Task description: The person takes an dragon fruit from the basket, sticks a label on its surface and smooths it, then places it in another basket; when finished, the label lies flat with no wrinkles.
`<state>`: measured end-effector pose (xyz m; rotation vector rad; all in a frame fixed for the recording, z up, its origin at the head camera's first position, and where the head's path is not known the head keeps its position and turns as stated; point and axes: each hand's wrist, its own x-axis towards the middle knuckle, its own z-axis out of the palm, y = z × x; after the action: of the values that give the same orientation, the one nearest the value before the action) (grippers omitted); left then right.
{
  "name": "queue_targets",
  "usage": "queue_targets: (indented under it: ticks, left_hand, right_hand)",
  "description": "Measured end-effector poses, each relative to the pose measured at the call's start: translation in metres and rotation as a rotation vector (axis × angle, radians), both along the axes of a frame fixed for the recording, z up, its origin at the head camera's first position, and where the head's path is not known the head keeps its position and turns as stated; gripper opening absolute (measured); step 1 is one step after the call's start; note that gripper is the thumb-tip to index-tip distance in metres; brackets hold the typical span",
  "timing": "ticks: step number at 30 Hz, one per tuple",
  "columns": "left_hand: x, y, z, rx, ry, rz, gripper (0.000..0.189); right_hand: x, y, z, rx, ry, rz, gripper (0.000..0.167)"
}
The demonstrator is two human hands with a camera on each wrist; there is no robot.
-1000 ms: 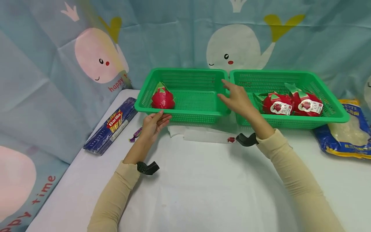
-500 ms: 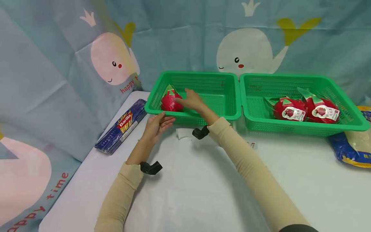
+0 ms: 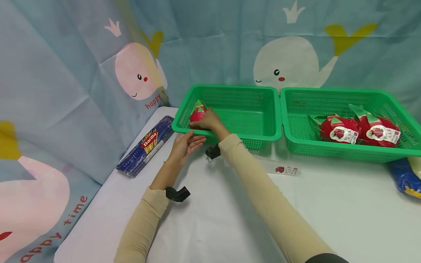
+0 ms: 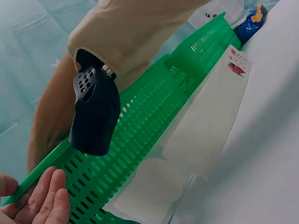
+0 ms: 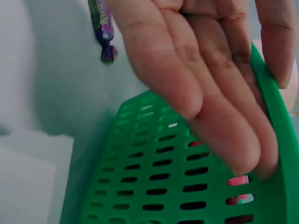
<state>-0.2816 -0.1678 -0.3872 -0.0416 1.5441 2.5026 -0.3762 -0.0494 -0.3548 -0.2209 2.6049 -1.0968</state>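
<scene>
My left hand (image 3: 185, 147) holds the front rim of the left green basket (image 3: 260, 138), thumb over the rim and fingers against the outer wall. In the left wrist view, thumb and fingertips (image 4: 58, 196) show at that rim. A red dragon fruit (image 3: 197, 114) with green tips sits in this basket's left end. My right hand (image 3: 210, 121) reaches over the front rim and grips the fruit, covering its right side. Through the wall slots in the right wrist view, bits of the dragon fruit (image 5: 238, 180) show red.
Right of it stands another green basket (image 3: 329, 147) holding two labelled dragon fruits (image 3: 342, 129). A blue spaghetti pack (image 3: 146, 146) lies left, a wrapped candy (image 5: 101, 21) near it. A white label strip (image 3: 283, 169) lies in front; a blue bag (image 3: 402, 175) sits far right.
My right hand has moved left from between the baskets, over the left basket and down onto the dragon fruit. The left hand stays at the rim. The head view has shifted left.
</scene>
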Motion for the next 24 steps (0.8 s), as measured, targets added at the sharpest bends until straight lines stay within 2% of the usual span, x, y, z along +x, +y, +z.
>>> queue_targets:
  ticks: [3,7,9,13,17,20,24]
  left_hand:
    - [0.001,0.001,-0.001,-0.001,0.004,0.004,0.024]
    - [0.002,0.001,-0.002,-0.015,0.019,-0.008,0.023]
    - [0.002,0.000,-0.001,-0.017,0.023,0.003,0.022]
    - [0.002,0.000,0.000,-0.007,0.012,0.013,0.021]
    - [0.001,-0.002,0.001,0.002,0.014,-0.001,0.022]
    - [0.001,-0.002,0.001,0.016,0.027,-0.015,0.022]
    - [0.000,-0.002,-0.001,0.032,0.034,-0.014,0.022]
  right_hand:
    - [0.000,0.000,-0.003,-0.004,0.010,0.018,0.105]
    - [-0.004,0.005,-0.003,-0.064,0.008,0.008,0.085]
    - [-0.007,0.008,-0.001,-0.101,-0.011,-0.021,0.078]
    - [-0.012,0.023,0.005,-0.156,-0.072,-0.130,0.078]
    - [-0.015,0.045,0.016,-0.281,-0.153,-0.185,0.074]
    - [-0.012,0.065,0.030,-0.379,-0.184,-0.158,0.069]
    - [0.005,0.094,0.052,-0.456,-0.083,-0.044,0.061]
